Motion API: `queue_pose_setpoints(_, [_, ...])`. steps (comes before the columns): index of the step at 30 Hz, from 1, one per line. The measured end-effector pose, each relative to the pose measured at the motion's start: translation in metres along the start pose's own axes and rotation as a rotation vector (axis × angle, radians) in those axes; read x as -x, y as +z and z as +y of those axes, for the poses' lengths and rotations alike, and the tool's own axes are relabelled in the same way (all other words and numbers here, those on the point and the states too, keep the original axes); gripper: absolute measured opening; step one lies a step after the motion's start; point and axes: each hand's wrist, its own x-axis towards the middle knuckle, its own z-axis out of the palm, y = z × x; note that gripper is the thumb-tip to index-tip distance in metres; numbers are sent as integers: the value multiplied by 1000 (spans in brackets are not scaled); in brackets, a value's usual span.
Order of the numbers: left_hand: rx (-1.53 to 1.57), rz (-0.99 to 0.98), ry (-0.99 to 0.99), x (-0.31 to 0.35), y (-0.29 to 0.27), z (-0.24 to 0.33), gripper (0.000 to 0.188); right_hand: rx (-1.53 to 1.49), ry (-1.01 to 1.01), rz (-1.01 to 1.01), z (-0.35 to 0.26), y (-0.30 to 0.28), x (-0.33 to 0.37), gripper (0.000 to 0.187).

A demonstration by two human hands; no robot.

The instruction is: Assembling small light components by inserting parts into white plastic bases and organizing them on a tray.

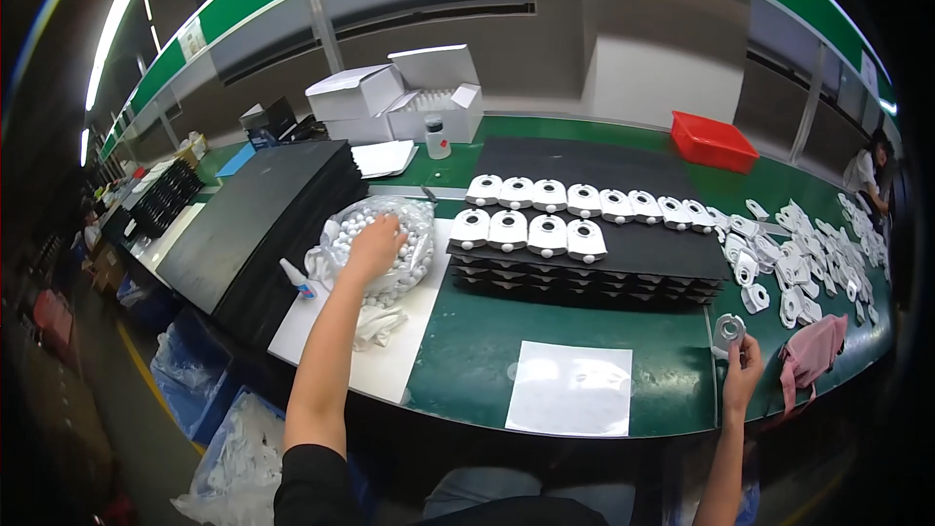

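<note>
My left hand [376, 245] reaches into a clear plastic bag [329, 234] of small white round parts [413, 251]. Its fingers are curled down among them; whether one is gripped is hidden. At the table's front right, my right hand [743, 370] holds up a white plastic housing [729, 331] with a round hole, pinched near its lower end. Between my hands, similar white housings [547, 235] stand in two rows on a stack of black foam trays [584, 278], each with a small round piece at its near edge.
Many loose white housings [804, 263] spread over the green table's right end, beside a pink cloth item [813, 356]. A white sheet [570, 388] lies front centre. A small glue bottle [297, 278] stands left of the bag. Behind are white boxes [429, 102], a clear bottle [437, 139] and a red bin [713, 141].
</note>
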Motion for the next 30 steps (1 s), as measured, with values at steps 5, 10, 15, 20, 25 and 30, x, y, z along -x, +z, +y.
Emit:
queue_pose_setpoints(5, [-34, -49, -54, -9, -3, -5, 16, -200, 43, -45, 24, -1, 0, 12])
queue_pose_setpoints(10, [821, 531, -468, -25, -17, -45, 25, -119, 37, -46, 25, 3, -1, 12])
queue_pose_setpoints(15, [1692, 172, -414, -5, -62, 56, 32, -8, 34, -29, 20, -8, 5, 11])
queue_pose_setpoints(20, [1904, -438, -222, 48, -46, 153, 32, 72, 35, -29, 2, 2, 5, 13])
queue_pose_setpoints(25, [1875, -937, -275, 58, -15, 231, 30, -260, 130, -265, -45, 42, 35, 10])
queue_pose_setpoints(30, [1957, -990, -262, 51, 13, 263, 23, -521, 293, -570, -92, 86, 58, 15])
